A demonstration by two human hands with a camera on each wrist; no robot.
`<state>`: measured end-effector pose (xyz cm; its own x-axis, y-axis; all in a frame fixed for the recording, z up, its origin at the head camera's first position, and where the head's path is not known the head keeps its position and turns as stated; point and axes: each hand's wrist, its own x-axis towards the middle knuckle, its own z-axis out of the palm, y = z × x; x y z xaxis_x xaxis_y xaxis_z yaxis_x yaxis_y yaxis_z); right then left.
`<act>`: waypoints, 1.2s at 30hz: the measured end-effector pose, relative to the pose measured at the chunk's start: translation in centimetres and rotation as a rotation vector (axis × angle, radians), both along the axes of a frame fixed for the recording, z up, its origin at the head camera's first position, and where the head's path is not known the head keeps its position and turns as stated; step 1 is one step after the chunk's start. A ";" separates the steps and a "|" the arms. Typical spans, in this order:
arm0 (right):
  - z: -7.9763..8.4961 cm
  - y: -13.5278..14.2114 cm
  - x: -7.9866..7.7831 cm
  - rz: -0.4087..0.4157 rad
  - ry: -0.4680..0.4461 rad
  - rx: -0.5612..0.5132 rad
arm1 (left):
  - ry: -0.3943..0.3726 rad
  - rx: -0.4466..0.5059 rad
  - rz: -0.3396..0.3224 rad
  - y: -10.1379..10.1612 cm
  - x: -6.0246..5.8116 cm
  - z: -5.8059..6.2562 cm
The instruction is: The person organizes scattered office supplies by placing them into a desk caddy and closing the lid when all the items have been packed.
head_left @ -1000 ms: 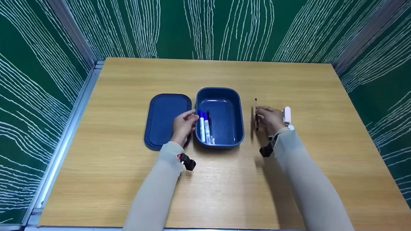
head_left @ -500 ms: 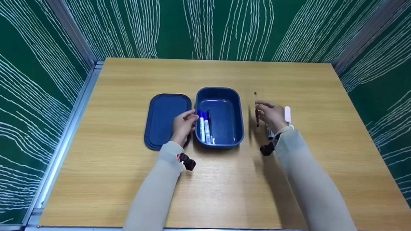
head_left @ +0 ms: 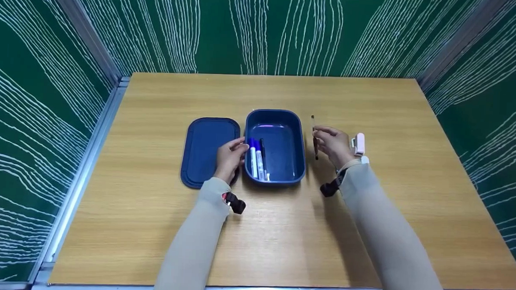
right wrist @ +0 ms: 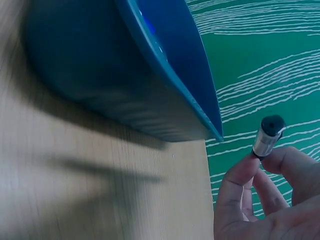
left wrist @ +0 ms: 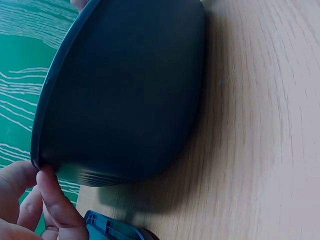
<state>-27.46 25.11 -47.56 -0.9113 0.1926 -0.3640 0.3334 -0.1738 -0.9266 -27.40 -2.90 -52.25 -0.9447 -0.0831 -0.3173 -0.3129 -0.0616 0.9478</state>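
Note:
My left hand (head_left: 229,159) pinches the left rim of a blue plastic box (head_left: 285,156) between thumb and finger; the left wrist view shows the fingertips at that rim. Inside the box, along its left side, lie two white markers (head_left: 259,164) with blue caps and a thin black pen (head_left: 263,149). My right hand (head_left: 336,147) holds a slim pen (head_left: 315,149) just right of the box, apart from its wall. In the right wrist view, the pen's dark end with a silvery band (right wrist: 265,142) sticks up from thumb and fingertips.
A matching blue lid (head_left: 204,149) lies flat left of the box, partly under my left hand. Beside my right wrist is a small pink and white object (head_left: 359,143), partly hidden. Green panels (head_left: 218,40) with white wavy lines enclose the wooden table (head_left: 271,248).
My right hand has lifted the pen from the table and brought it left, closer to the box. My left hand and the box have stayed put.

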 end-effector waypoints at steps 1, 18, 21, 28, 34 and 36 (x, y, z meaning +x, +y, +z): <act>0.0 -0.2 0.0 0.002 0.000 -0.005 | 0.000 0.002 0.001 0.0 0.0 0.0; 0.0 -3.2 -0.3 0.080 -0.027 0.091 | 0.013 -0.011 0.008 0.0 0.0 0.0; 0.0 -3.5 -0.4 0.089 -0.033 0.118 | 0.010 -0.010 0.010 0.0 0.0 0.0; 0.0 -4.7 -0.5 0.105 -0.015 0.169 | 0.003 -0.018 0.013 0.0 -0.1 0.1; -0.1 -5.8 -0.6 0.121 -0.011 0.185 | 0.004 -0.012 0.015 -0.1 0.0 0.2; -0.2 -6.2 -0.6 0.132 -0.013 0.184 | 0.005 -0.008 0.014 -0.1 0.0 0.2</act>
<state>-28.05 18.92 -47.75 -0.9284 0.1360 -0.3459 0.3544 0.0437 -0.9341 -27.37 -2.98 -52.08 -0.9449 -0.0988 -0.3121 -0.3076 -0.0585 0.9497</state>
